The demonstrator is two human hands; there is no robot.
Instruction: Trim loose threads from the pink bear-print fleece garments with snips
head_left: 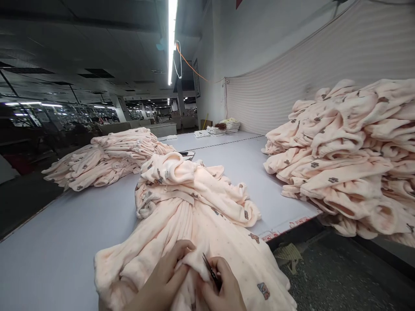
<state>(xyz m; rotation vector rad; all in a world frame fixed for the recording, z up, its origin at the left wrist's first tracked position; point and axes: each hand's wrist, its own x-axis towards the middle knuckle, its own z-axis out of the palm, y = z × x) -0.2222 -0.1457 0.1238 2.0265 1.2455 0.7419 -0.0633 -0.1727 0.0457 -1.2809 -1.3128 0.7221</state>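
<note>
A pale pink plush garment (pixel 227 242) with small printed motifs lies gathered on the table before me, its lower part hanging toward me. Near its front, my left hand (pixel 167 272) pinches a fold of the cloth between thumb and fingers. My right hand (pixel 223 285) is closed around small dark thread snips (pixel 212 272), their pointed blades aimed up and to the left, beside the pinched fold. The handle end of the snips is mostly covered by my fingers. A belt-like band (pixel 180 195) crosses the garment's middle.
A large heap of similar garments (pixel 343 142) stands at the right, overhanging the table edge. Another pile (pixel 119 155) rests at the left. Folded white cloths (pixel 215 129) sit at the far end of the light table (pixel 227 151). Cloth scraps (pixel 290 255) lie on the floor.
</note>
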